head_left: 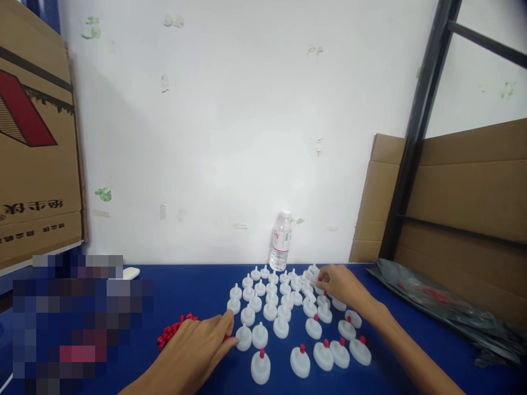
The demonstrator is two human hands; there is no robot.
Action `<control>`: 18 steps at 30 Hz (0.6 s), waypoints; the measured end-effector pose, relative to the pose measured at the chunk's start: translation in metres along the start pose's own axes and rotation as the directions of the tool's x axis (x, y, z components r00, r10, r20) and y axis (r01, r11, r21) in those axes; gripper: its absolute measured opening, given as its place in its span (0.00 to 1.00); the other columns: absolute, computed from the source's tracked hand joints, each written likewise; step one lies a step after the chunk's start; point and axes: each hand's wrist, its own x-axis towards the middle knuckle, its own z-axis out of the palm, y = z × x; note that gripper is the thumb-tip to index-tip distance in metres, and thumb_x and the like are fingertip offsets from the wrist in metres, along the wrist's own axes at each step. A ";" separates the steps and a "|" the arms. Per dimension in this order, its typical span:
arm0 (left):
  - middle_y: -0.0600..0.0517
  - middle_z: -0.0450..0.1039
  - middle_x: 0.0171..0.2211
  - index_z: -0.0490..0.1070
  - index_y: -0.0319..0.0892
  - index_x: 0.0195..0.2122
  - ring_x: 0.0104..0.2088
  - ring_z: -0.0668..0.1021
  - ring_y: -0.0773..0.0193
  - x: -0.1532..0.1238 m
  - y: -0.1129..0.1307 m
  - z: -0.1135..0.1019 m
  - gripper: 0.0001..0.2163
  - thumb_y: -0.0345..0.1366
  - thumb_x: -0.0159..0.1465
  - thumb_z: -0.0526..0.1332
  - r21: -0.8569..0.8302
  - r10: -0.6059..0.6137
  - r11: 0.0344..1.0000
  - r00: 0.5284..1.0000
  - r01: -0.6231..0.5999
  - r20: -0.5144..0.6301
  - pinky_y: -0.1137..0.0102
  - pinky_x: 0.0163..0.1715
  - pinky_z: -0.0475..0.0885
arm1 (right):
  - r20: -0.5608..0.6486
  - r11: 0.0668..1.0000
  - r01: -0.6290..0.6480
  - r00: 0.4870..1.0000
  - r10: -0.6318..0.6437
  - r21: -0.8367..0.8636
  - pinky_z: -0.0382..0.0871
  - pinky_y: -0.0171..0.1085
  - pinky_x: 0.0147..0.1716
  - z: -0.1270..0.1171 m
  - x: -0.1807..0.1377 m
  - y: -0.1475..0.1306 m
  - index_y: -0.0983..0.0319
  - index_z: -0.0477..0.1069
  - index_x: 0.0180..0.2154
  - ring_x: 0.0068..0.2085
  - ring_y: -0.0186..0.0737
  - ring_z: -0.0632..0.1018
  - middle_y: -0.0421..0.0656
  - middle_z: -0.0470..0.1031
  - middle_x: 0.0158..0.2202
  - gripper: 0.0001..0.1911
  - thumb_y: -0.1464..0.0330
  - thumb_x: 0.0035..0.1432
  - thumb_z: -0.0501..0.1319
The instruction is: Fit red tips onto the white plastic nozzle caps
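Many white plastic nozzle caps point(270, 311) stand on the blue table with their spouts up. Several near the front and right bear small red tips, such as a white cap with a red tip point(261, 367). My right hand point(341, 282) reaches to the back right of the group, fingers pinched round a small red tip point(319, 280) at a white cap's spout. My left hand point(197, 345) is beside the left front caps, with a bit of red showing between thumb and forefinger. Behind it lies a pile of loose red tips point(169, 333), partly hidden by the hand.
A water bottle point(281, 241) stands at the back against the white wall. A grey plastic bag point(444, 312) lies on the right, below cardboard point(473, 192) and a dark metal frame point(415, 126). A large printed carton point(39, 164) is at the left. The left front is pixelated.
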 end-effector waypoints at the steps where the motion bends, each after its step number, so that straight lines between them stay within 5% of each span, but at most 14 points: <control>1: 0.57 0.79 0.34 0.70 0.46 0.37 0.29 0.80 0.61 0.001 -0.001 0.002 0.09 0.38 0.74 0.54 -0.016 0.004 1.000 1.000 -0.004 -0.014 0.69 0.26 0.57 | 0.012 1.000 -0.003 1.000 0.003 0.004 0.62 0.34 0.28 0.001 0.000 0.001 0.61 0.80 0.31 0.32 0.44 0.82 0.45 0.83 0.30 0.05 0.67 0.57 0.66; 5: 0.57 0.78 0.36 0.71 0.48 0.39 0.29 0.79 0.64 0.002 -0.003 0.003 0.08 0.36 0.73 0.54 -0.006 0.076 0.997 0.997 -0.077 -0.022 0.70 0.25 0.56 | -0.010 1.000 -0.013 1.000 0.013 0.015 0.62 0.35 0.30 -0.004 0.002 0.007 0.60 0.80 0.34 0.34 0.45 0.82 0.45 0.84 0.32 0.11 0.60 0.62 0.63; 10: 0.54 0.78 0.45 0.72 0.51 0.48 0.35 0.82 0.60 0.002 0.000 -0.005 0.12 0.30 0.72 0.52 0.029 0.010 1.000 1.000 -0.010 0.028 0.72 0.28 0.64 | -0.116 0.997 -0.075 0.990 0.074 -0.005 0.62 0.40 0.32 -0.015 0.006 0.025 0.62 0.78 0.36 0.37 0.52 0.81 0.52 0.82 0.34 0.29 0.54 0.73 0.44; 18: 0.53 0.80 0.41 0.76 0.49 0.43 0.34 0.82 0.65 0.004 -0.002 -0.008 0.14 0.34 0.72 0.50 -0.064 0.028 0.998 0.999 -0.030 -0.028 0.75 0.28 0.67 | 0.007 1.000 0.006 1.000 -0.006 0.016 0.65 0.41 0.38 0.005 0.013 0.034 0.59 0.75 0.31 0.38 0.51 0.81 0.48 0.81 0.33 0.34 0.50 0.73 0.39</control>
